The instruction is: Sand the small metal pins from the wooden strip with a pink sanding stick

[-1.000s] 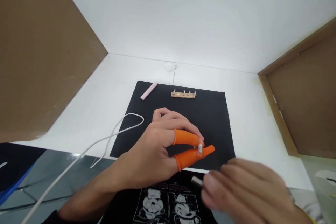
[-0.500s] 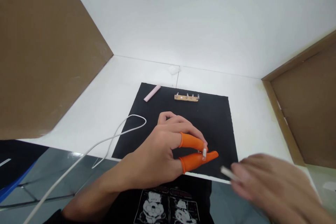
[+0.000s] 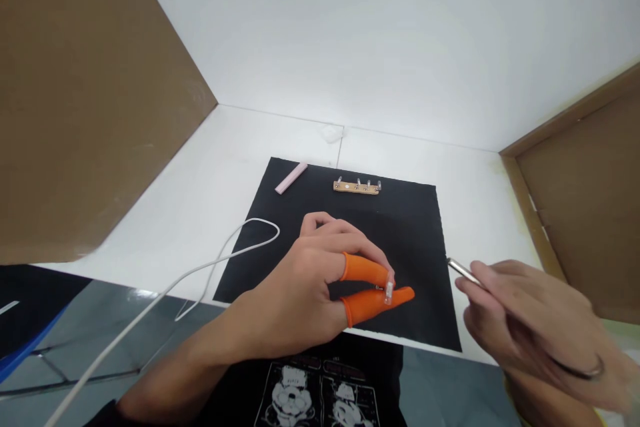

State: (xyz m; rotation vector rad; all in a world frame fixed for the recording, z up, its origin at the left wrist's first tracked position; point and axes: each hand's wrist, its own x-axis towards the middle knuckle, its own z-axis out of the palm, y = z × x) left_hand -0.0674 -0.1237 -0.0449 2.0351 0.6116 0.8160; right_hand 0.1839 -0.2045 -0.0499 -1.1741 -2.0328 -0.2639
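Observation:
My left hand wears orange finger cots on the thumb and one finger. Between those covered tips it pinches a small clear piece with a bit of metal at its base. To the right, my right hand is closed round a slim silvery metal tool, its tip pointing left over the mat's edge. What kind of tool it is, I cannot tell. A dark curved piece shows by the right wrist. Beyond my hands lies a wooden strip bearing several small upright clear pieces.
A black mat covers part of the white tabletop. On it rests a pink bar. A white cable loops over the left edge. Brown side panels and a white back wall enclose the space.
My right hand has moved up and a little to the right, and the tool has turned more sharply into view. My left hand keeps its pinch on the clear piece in nearly the same place.

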